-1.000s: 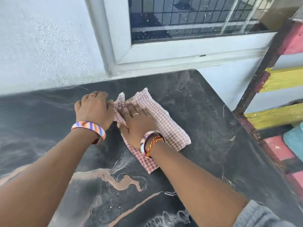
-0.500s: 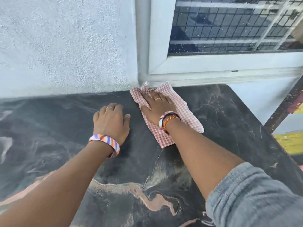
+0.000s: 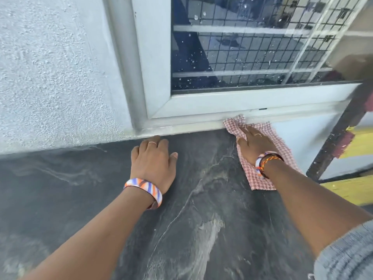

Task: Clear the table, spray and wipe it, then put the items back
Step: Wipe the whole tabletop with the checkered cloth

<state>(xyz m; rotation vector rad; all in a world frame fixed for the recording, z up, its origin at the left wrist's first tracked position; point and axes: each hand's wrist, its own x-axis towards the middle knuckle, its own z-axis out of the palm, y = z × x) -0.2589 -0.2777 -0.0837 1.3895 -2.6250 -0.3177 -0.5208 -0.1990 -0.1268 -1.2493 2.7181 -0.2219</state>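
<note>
Pressing flat at right of centre, the right hand (image 3: 255, 145) is laid open-fingered on the checkered cloth (image 3: 282, 156); the left hand (image 3: 154, 164) is rested on the counter (image 3: 80, 199), fingers bent, holding nothing.

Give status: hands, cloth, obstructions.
Right hand flat on cloth, far right corner of table, cloth tip against sill. Left hand braced on table, holding nothing. No obstructions visible.

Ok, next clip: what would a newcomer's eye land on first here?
The red-checked cloth under the right hand, pressed flat at the dark marbled table's far right corner below the window frame. Then the left hand, resting on the tabletop, with its striped bangle.
</note>
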